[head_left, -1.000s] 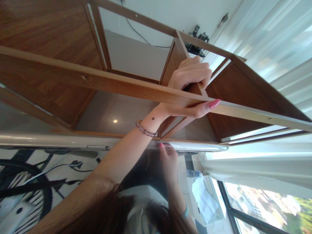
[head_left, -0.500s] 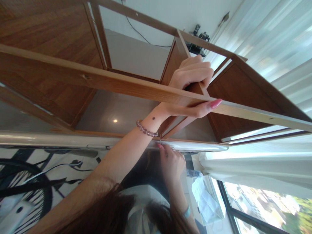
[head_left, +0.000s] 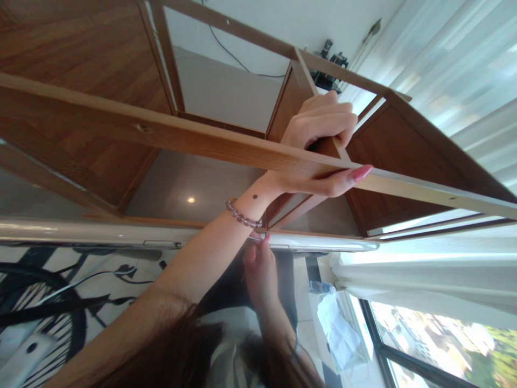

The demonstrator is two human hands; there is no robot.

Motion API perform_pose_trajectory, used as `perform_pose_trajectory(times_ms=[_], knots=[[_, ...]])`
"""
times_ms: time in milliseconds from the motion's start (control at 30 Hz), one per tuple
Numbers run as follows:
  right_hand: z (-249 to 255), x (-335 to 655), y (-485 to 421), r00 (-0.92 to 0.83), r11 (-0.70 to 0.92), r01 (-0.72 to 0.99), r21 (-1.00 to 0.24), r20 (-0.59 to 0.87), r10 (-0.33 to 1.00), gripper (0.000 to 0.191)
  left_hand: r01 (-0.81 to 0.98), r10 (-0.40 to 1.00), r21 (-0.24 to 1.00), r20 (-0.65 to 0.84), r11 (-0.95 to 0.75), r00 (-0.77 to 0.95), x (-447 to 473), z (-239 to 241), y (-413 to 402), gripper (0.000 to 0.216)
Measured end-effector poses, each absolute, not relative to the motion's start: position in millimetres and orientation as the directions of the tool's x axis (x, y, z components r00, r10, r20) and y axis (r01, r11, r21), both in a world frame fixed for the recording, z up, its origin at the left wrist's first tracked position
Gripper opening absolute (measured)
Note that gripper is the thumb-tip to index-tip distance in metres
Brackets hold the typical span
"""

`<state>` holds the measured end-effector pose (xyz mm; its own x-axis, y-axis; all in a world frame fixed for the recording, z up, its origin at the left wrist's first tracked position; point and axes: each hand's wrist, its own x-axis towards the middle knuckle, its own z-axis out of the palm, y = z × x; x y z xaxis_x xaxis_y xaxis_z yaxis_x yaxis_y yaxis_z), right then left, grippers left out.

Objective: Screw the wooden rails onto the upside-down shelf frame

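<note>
My left hand [head_left: 319,143] is closed around an upright divider of a brown wooden shelf unit [head_left: 194,141]. Its fingers wrap over the far side and the thumb lies along the front rail. A bead bracelet [head_left: 241,216] sits on that wrist. Below it, my right hand [head_left: 258,269] reaches up to a long silver rail [head_left: 121,233] under the shelf. Its fingertips are bunched against the rail near the bracelet. What they pinch, if anything, is hidden.
The whole view is tilted sideways. White curtains [head_left: 436,269] and a window [head_left: 440,345] fill the right side. A black fan [head_left: 40,307] stands at the lower left. A dark cable and a small black device [head_left: 329,62] sit behind the shelf by the white wall.
My right hand has shifted a little to the left along the silver rail and turned, fingers drawn closer together. My left hand keeps the same grip on the divider.
</note>
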<state>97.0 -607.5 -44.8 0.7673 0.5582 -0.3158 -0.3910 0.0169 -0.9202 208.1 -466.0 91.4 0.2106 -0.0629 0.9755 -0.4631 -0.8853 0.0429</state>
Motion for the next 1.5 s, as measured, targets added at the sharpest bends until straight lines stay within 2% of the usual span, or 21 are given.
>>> perform_pose_trajectory(times_ms=[67,200,267,333,400,467,533,633,867,933,1033,1133,1200,1367,1433,1500], knots=[[-45.8,96.8,-606.1,0.751,0.014,-0.409,-0.913,-0.328,0.573,0.057,-0.451,-0.076,0.033,0.972,-0.892,0.221,208.8,90.1,-465.3,0.044],[-44.7,103.5,-611.8,0.791,-0.093,-0.275,-0.957,-0.281,0.544,0.058,-0.401,-0.109,0.017,0.951,-0.916,0.289,209.9,89.2,-464.2,0.041],[-44.5,108.4,-616.3,0.847,-0.165,-0.129,-0.978,-0.195,0.495,0.052,-0.39,-0.116,0.011,0.946,-0.921,0.301,209.6,90.4,-464.6,0.042],[-46.6,113.8,-620.8,0.893,-0.28,0.093,-0.955,-0.045,0.447,0.044,-0.41,-0.082,0.034,0.962,-0.912,0.261,208.4,92.6,-465.8,0.045],[-50.7,119.8,-625.5,0.897,-0.402,0.294,-0.867,0.104,0.431,0.039,-0.441,-0.018,0.075,0.979,-0.895,0.204,206.6,94.9,-467.5,0.049],[-55.1,126.4,-630.3,0.867,-0.461,0.42,-0.781,0.195,0.459,0.037,-0.458,0.023,0.101,0.985,-0.883,0.171,205.2,96.2,-468.7,0.05],[-58.0,132.5,-634.6,0.805,-0.475,0.548,-0.688,0.28,0.523,0.035,-0.463,0.025,0.095,0.987,-0.881,0.156,205.2,96.2,-468.9,0.05],[-58.0,137.9,-638.7,0.674,-0.484,0.73,-0.482,0.397,0.623,0.031,-0.469,-0.006,0.062,0.99,-0.881,0.142,207.2,94.5,-467.7,0.05],[-53.3,138.0,-638.3,0.577,-0.513,0.814,-0.271,0.473,0.666,0.028,-0.436,-0.002,0.067,0.988,-0.897,0.156,204.9,95.2,-468.1,0.052],[-51.2,139.1,-638.3,0.55,-0.509,0.83,-0.227,0.478,0.685,0.029,-0.374,-0.024,0.06,0.976,-0.926,0.217,203.1,96.3,-468.2,0.051],[-46.7,141.3,-638.3,0.51,-0.487,0.852,-0.19,0.506,0.695,0.031,-0.241,-0.108,-0.017,0.922,-0.97,0.371,201.7,97.1,-468.0,0.05],[-44.0,141.8,-637.1,0.482,-0.48,0.862,-0.162,0.553,0.679,0.033,-0.135,-0.075,-0.021,0.911,-0.991,0.405,200.7,97.6,-468.6,0.055],[-44.5,140.4,-635.6,0.526,-0.496,0.841,-0.218,0.548,0.651,0.035,-0.114,-0.041,0.003,0.923,-0.994,0.382,199.5,98.6,-469.7,0.057],[-48.0,129.7,-631.5,0.753,-0.457,0.643,-0.615,0.399,0.523,0.043,-0.284,-0.003,0.067,0.971,-0.956,0.24,197.9,101.6,-471.0,0.06],[-47.2,126.9,-630.7,0.827,-0.373,0.486,-0.79,0.278,0.489,0.046,-0.318,-0.015,0.055,0.977,-0.947,0.214,198.4,101.5,-470.5,0.059],[-45.4,128.7,-631.8,0.855,-0.249,0.259,-0.933,0.101,0.509,0.047,-0.25,-0.088,-0.012,0.951,-0.968,0.295,198.8,100.5,-469.9,0.052]])
